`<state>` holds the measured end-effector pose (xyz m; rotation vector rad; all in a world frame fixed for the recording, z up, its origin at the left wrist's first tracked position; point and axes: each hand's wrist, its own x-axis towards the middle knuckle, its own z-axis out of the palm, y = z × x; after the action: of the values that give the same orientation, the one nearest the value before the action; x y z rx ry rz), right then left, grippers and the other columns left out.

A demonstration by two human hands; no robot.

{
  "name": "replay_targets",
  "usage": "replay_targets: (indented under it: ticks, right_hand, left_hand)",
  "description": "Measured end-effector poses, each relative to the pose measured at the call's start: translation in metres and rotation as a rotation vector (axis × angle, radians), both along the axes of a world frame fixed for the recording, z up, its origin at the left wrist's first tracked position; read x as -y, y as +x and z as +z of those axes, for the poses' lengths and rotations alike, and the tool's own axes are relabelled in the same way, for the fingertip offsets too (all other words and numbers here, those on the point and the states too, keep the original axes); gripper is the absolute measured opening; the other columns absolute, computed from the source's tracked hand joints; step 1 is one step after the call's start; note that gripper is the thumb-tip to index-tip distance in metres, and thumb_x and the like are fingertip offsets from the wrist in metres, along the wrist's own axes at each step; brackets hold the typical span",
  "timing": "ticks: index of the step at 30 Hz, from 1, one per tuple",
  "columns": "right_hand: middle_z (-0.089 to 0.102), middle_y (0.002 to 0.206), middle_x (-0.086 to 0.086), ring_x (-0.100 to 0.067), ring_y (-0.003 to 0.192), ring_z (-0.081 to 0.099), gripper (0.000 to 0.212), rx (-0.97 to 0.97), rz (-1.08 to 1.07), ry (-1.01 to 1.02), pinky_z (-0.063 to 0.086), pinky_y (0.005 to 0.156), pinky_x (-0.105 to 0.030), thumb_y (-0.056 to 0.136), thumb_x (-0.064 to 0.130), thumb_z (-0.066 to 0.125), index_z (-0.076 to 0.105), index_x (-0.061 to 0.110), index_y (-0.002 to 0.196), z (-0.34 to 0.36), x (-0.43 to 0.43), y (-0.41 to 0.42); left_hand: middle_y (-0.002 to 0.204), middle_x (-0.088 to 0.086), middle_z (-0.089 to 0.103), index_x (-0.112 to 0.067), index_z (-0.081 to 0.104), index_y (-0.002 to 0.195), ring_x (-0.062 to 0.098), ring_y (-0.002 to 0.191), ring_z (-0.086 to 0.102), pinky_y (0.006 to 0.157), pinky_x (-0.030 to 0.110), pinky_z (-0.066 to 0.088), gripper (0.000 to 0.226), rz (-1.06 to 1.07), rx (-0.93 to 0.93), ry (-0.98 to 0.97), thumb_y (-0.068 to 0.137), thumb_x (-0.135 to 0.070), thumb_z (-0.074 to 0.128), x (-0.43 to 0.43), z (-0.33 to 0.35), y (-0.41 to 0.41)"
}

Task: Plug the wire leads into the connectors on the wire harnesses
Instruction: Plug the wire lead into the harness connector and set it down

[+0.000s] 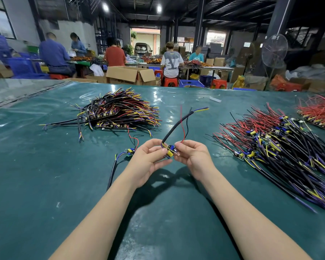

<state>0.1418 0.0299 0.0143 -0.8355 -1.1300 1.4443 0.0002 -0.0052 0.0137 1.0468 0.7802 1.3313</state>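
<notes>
A small circuit module (170, 150) with blue and yellow parts is held above the green table (64, 184). My left hand (148, 158) pinches its left side. My right hand (192, 156) pinches its right side where thin red and black leads (183, 126) rise. A black sheathed cable (178, 123) with blue and yellow ends runs up and right from the module. Another module with its cable (129, 152) lies on the table just left of my left hand.
A pile of harnesses (118, 111) lies at the back left, and a larger pile with red and black leads (276, 143) at the right. More red wires (319, 111) sit far right. People work at tables beyond, among cardboard boxes (129, 74).
</notes>
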Motion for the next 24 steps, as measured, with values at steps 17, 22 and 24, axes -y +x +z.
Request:
replay_targets:
  ticks: [17,22,24]
  right_hand:
    - [0.057,0.043,0.007,-0.005,0.041,0.056,0.021,0.183,-0.087,0.1,0.043,0.039,-0.016,0.082,-0.008,0.058,0.056,0.006,0.067,-0.002,0.01,-0.012]
    - [0.054,0.04,0.007,-0.005,0.038,0.055,0.024,0.204,-0.141,0.058,0.039,0.035,-0.015,0.078,-0.01,0.061,0.056,0.007,0.061,-0.004,0.01,-0.012]
    - [0.053,0.039,0.007,-0.005,0.036,0.053,0.025,0.205,-0.151,0.05,0.039,0.034,-0.014,0.079,-0.01,0.06,0.055,0.007,0.061,-0.005,0.009,-0.013]
  left_hand:
    - [0.077,0.01,0.063,-0.002,0.059,0.078,0.017,0.069,0.064,0.07,0.022,0.056,0.02,0.012,-0.238,-0.123,0.076,0.017,0.06,-0.004,-0.007,-0.003]
    - [0.073,0.005,0.063,-0.007,0.059,0.082,0.007,0.06,0.057,0.061,0.016,0.047,0.026,-0.022,-0.502,-0.046,0.077,0.018,0.059,-0.001,-0.005,-0.005]
    - [0.077,0.006,0.063,-0.006,0.059,0.085,0.011,0.066,0.058,0.066,0.02,0.047,0.024,-0.063,-0.477,-0.061,0.079,0.017,0.057,-0.001,-0.003,-0.007]
